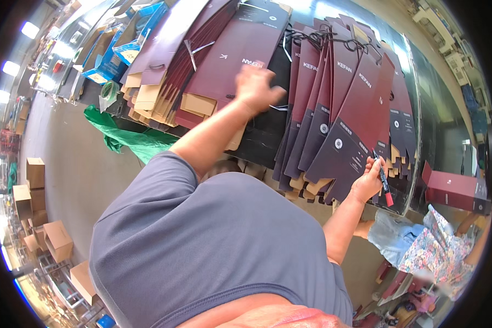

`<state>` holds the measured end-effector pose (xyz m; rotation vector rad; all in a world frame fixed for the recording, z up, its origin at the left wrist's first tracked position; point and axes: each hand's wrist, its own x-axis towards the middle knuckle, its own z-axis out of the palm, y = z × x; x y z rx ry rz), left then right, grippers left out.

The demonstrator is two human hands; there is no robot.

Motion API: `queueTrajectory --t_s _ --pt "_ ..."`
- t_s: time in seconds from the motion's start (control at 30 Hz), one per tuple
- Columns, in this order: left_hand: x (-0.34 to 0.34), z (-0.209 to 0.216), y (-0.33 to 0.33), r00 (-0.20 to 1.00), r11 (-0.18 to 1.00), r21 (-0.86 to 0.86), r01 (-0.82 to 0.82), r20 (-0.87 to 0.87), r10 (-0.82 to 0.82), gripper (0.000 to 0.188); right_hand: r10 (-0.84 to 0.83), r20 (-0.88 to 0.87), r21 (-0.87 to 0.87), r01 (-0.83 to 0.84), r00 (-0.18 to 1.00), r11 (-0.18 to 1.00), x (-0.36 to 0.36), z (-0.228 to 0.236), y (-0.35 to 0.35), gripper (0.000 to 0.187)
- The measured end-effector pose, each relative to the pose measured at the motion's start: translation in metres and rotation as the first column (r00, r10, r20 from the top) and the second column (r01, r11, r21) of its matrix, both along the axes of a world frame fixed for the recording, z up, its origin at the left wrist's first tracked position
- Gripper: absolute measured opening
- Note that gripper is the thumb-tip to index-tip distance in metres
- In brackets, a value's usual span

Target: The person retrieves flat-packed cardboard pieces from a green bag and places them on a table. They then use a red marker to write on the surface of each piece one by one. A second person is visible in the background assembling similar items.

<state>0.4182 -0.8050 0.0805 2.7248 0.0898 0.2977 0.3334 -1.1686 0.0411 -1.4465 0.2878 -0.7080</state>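
Note:
My left hand [255, 90] reaches over a stack of flat maroon cardboard boxes [240, 41], slightly blurred, with its thumb and fingers apart and nothing in it. Whether it touches the top box I cannot tell. In my right hand [367, 180] is a black marker pen [384, 183] with a red end pointing down toward me. That hand is at the lower edge of a fanned row of maroon and dark purple folded cartons [360, 104]. Black cords [339, 41] lie tangled across the far ends of these cartons.
The black table [259, 139] carries both stacks. Blue boxes [106, 57] and a green tape roll [109, 90] sit at far left, above a green plastic sheet [128, 139]. At right, a person in a floral top [434, 246] is near a maroon box [453, 188]. Brown cartons [57, 240] stand on the left floor.

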Motion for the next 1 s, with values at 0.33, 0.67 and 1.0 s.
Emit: queueTrajectory --t_s 0.33,0.67,1.0 --pt "0.009 -0.014 0.113 0.807 0.858 0.122 -0.500 -0.293 0.512 0.090 0.366 -0.001 -0.132 -0.363 0.931 0.923 0.034 0.010 0.118 0.018" --pt "0.001 0.042 0.169 0.949 0.955 -0.047 -0.293 -0.133 0.285 0.062 0.636 0.052 -0.200 -0.616 0.770 0.762 0.044 0.021 0.171 0.027" --pt "-0.146 0.287 0.160 0.804 0.755 0.650 0.091 0.399 -0.440 0.047 0.535 0.460 -0.850 0.177 0.709 0.496 0.070 0.193 0.195 0.047"
